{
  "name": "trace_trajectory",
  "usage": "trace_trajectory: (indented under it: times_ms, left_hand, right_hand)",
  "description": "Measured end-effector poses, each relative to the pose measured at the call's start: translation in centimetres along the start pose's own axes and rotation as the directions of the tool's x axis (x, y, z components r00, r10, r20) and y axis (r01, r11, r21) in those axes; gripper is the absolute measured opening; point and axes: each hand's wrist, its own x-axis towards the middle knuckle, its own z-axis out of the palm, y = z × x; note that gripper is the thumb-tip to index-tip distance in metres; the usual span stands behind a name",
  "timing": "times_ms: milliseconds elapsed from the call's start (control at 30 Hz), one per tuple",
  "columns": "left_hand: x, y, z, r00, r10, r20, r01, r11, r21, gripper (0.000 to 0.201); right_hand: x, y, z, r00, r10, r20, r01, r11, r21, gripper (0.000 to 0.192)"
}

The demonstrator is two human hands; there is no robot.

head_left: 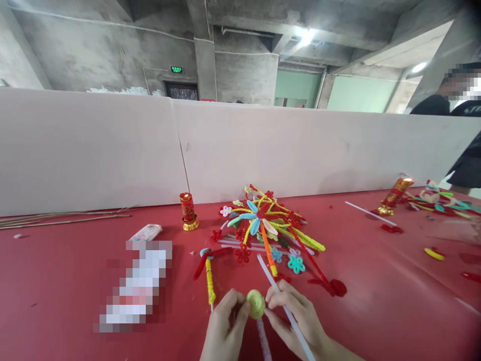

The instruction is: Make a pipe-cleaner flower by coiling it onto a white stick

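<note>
Red table [376, 301]: both hands' grip clamps green coil [256, 303]; pipe-cleaner flowers [265, 228] beyond.

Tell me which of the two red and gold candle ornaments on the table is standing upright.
The red and gold ornament left of the pipe-cleaner pile stands upright. The other one, at far right, leans tilted.

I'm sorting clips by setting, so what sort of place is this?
Probably a craft work station in a bare industrial building. A long red table carries a pile of pipe-cleaner flowers, white partition boards fence it off, and raw concrete walls rise behind. Both hands pinch a yellow-green coil.
</note>
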Motion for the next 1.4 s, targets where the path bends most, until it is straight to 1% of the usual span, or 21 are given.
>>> trace_trajectory:
  times_ms: [233, 367, 500, 767, 933, 1033, 1133, 1267, 1333, 1400]
  left_hand:
    - [0.00, -0.17, 0.04, 0.999, 0.015, 0.033, -0.016, 0.999, 0.042, 0.029]
    - [-0.06, 0.06, 0.05, 0.999, 0.016, 0.043, -0.019, 0.998, 0.056, 0.030]
    - [0.00, 0.16, 0.03, 0.998, 0.027, 0.048, -0.029, 0.998, 0.048, 0.029]
    - [0.06, 0.12, 0.01, 0.998, 0.046, 0.042, -0.048, 0.997, 0.054, 0.030]
    - [0.07, 0.34, -0.06, 0.993, 0.099, 0.057, -0.105, 0.988, 0.112, 0.029]
    - [0.00, 0.36, -0.13, 0.986, 0.138, 0.095, -0.152, 0.975, 0.163, 0.028]
    - [-0.12, 0.44, -0.20, 0.972, 0.195, 0.135, -0.222, 0.948, 0.226, 0.029]
    - [-0.27, 0.64, -0.28, 0.953, 0.261, 0.156, -0.295, 0.918, 0.265, 0.027]
    - [-0.30, 0.69, -0.33, 0.950, 0.274, 0.150, -0.306, 0.914, 0.265, 0.026]
    - [-0.29, 0.62, -0.36, 0.955, 0.262, 0.139, -0.290, 0.924, 0.249, 0.026]
  right_hand:
    - [0.05, -0.24, 0.10, 0.995, 0.096, -0.009, -0.095, 0.994, 0.048, 0.017]
    - [0.14, -0.30, 0.03, 0.992, 0.122, -0.005, -0.122, 0.990, 0.071, 0.017]
    - [0.21, -0.25, 0.08, 0.992, 0.127, -0.004, -0.126, 0.990, 0.064, 0.017]
    - [-0.05, -0.35, 0.12, 0.977, 0.211, 0.035, -0.212, 0.977, 0.032, 0.016]
    - [-0.21, -0.53, 0.37, 0.952, 0.297, 0.068, -0.295, 0.955, -0.044, 0.015]
    - [-0.44, -0.50, 0.57, 0.934, 0.350, 0.074, -0.344, 0.936, -0.080, 0.014]
    - [-0.62, -0.44, 0.65, 0.914, 0.396, 0.088, -0.391, 0.918, -0.075, 0.014]
    - [-0.59, -0.45, 0.61, 0.910, 0.406, 0.087, -0.403, 0.914, -0.047, 0.015]
    - [-0.52, -0.47, 0.58, 0.912, 0.403, 0.078, -0.402, 0.915, -0.037, 0.015]
    - [-0.47, -0.48, 0.55, 0.909, 0.411, 0.071, -0.410, 0.912, -0.030, 0.015]
